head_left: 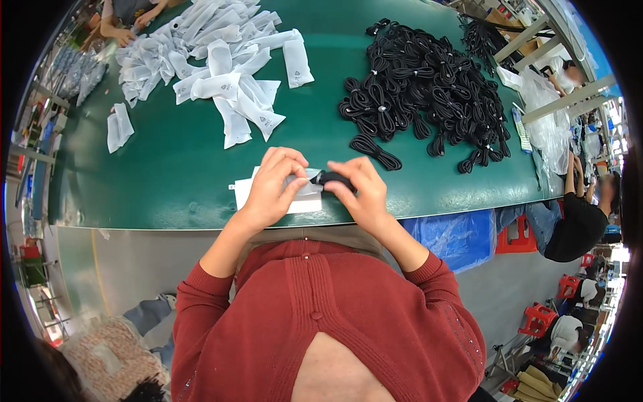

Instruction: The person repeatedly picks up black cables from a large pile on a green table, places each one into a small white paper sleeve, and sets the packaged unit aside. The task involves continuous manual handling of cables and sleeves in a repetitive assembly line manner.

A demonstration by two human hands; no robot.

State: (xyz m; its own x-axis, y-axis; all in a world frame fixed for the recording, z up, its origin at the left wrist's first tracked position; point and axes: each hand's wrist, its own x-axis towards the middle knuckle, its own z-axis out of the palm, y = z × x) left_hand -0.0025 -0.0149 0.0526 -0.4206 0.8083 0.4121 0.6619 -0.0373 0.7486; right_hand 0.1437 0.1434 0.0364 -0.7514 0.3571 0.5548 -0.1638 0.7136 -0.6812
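Near the table's front edge, my left hand [269, 189] pinches the mouth of a translucent plastic bag [309, 189]. My right hand [368, 193] has its thumb and fingers closed round a coiled black cable [337, 179], whose left end meets the bag's mouth. How far the cable is inside the bag cannot be made out. Beneath my hands lie flat white bags or sheets [305, 204], partly covered by my left hand. Farther right is a large pile of bundled black cables [429, 80]. At the far left lies a heap of filled white bags [228, 87].
One filled bag [120, 127] lies apart at the left. Another person's hands [134, 30] are behind the heap. Metal posts [569, 100] and clear plastic [546, 127] stand at the right edge. A blue plastic-lined container [455, 238] sits below the table.
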